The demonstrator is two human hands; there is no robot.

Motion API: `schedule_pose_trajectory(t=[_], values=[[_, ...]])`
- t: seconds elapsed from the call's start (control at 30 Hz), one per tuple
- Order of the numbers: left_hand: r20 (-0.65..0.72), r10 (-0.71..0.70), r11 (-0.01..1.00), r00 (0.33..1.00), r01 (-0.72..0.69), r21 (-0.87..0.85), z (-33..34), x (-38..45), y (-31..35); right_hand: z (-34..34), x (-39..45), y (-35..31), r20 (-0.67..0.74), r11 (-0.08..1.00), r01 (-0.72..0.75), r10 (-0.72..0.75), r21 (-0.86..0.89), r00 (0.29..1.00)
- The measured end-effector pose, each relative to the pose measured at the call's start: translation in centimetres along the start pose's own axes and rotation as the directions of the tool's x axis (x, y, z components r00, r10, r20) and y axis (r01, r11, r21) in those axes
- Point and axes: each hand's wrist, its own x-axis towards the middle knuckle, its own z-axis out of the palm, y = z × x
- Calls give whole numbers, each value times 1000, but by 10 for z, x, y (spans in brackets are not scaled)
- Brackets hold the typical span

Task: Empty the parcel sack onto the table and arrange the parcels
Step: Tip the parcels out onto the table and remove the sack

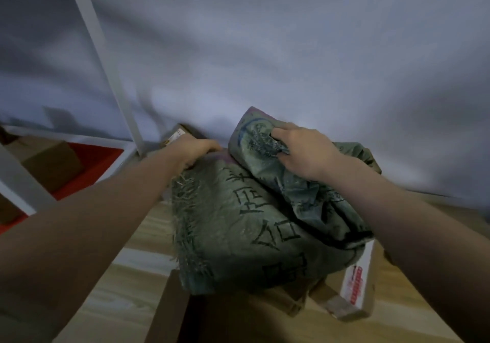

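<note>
A green woven parcel sack [238, 226] with black writing lies bulging on the wooden table [124, 289]. My right hand [302, 151] is shut on a bunched fold of the sack at its far right. At the sack's far left edge my left hand [196, 151] grips the cloth, fingers curled under. A brown cardboard parcel [175, 308] lies at the near edge, partly under the sack. A parcel with a white and red label [358, 281] sticks out at the right. Another small box [180, 133] shows behind my left hand. What is inside the sack is hidden.
A grey cloth backdrop [265, 50] hangs right behind the table. To the left stands a white metal frame [106, 64], and below it are cardboard boxes [53, 162] on a red surface [98, 162]. The image is blurred by motion.
</note>
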Motion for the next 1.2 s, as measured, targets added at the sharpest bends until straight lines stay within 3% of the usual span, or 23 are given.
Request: schedule_pose_trajectory(t=[0.1,0.17,0.23,0.3,0.4,0.47,0.57,0.63,0.73,0.83,0.93,1.0,1.07,1.13,1.2], values=[[124,-89,984,988,68,166,-14,11,-5,1,4,4,5,998,-61,61,-15,998],[322,-186,960,928,102,260,-20,13,-10,1,5,7,0,996,-85,85,-18,996],[491,-255,959,833,155,236,-20,20,-21,1,7,8,-7,994,-108,108,-26,994],[576,-278,961,769,221,169,-15,28,-32,0,8,7,-17,991,-125,124,-41,992],[682,-245,963,690,257,86,1,27,-37,-1,10,5,-36,987,-141,139,-79,990],[703,-217,965,677,257,50,9,22,-32,-4,11,7,-50,982,-151,146,-113,988],[660,-199,963,724,268,-4,15,23,-15,-15,11,12,-92,974,-177,165,-141,982],[539,-164,978,826,209,-22,16,19,6,-26,12,14,-126,968,-189,169,-165,977],[305,-32,951,952,124,-285,19,7,43,-42,12,13,-200,955,-206,164,-212,966],[117,117,809,986,-27,-587,26,2,76,-61,9,10,-297,935,-249,169,-255,940],[17,97,736,995,-60,-674,38,3,82,-68,-1,7,-415,922,-271,140,-277,899],[32,11,804,999,10,-594,44,-3,73,-52,-12,3,-400,957,-183,80,-227,913],[179,-53,816,982,146,-559,46,-4,65,-28,-22,-2,-177,996,-55,41,-74,983],[332,3,775,943,208,-597,44,-10,65,-13,-24,-3,42,999,-16,15,28,999],[423,92,801,902,185,-569,43,-10,69,-11,-21,-8,68,999,-12,9,51,998]])
